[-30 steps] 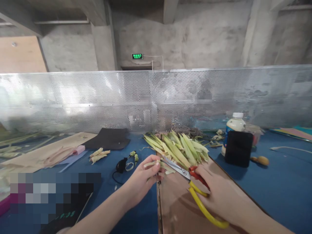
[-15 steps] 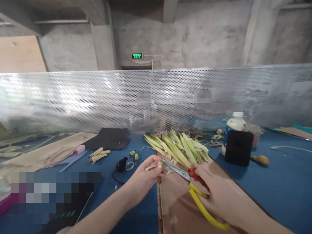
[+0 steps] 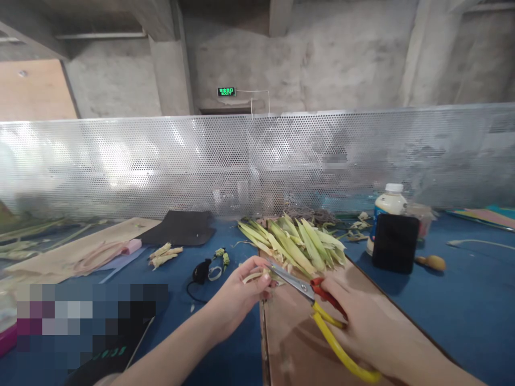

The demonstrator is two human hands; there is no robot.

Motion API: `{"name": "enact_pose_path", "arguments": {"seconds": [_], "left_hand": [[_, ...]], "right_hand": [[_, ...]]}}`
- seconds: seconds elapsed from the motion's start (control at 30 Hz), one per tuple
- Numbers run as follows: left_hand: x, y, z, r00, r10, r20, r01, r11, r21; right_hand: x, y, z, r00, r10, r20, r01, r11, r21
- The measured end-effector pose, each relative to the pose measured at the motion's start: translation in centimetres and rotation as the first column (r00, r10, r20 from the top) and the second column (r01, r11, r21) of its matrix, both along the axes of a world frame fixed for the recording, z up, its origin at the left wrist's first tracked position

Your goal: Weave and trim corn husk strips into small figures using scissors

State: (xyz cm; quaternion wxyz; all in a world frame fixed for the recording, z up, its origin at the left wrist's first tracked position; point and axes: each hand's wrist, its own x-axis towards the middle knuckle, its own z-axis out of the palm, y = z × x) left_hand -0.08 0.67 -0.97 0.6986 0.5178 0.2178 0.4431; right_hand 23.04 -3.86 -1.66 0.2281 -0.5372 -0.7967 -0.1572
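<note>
Over the counter [image 3: 475,305], short of its far edge, the left hand [image 3: 241,288] pinches what seems a husk strip [image 3: 252,276]; the right hand [image 3: 356,319], curled round scissors [image 3: 304,288], should keep blades [image 3: 286,275] off fingertips [image 3: 265,278]

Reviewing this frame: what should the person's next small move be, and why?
Probably ease the metal scissors with red-and-yellow handles slightly clear of the left hand before squeezing: the right hand holds them with their tips right by the fingers pinching a thin pale strip.
</note>
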Motion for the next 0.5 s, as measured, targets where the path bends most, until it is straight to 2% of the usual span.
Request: {"name": "enact_pose_path", "arguments": {"seconds": [0.27,0.5], "left_hand": [[-0.02,-0.04,0.17,1.0,0.004,-0.011,-0.004,1.0,-0.004],[-0.1,-0.13,0.01,0.999,-0.026,-0.025,0.027,0.999,0.038]], "right_hand": [[-0.05,-0.31,0.27,1.0,0.024,0.01,-0.023,0.999,-0.028],[0.05,-0.49,0.07,0.998,0.047,0.043,-0.049,0.999,0.023]]}}
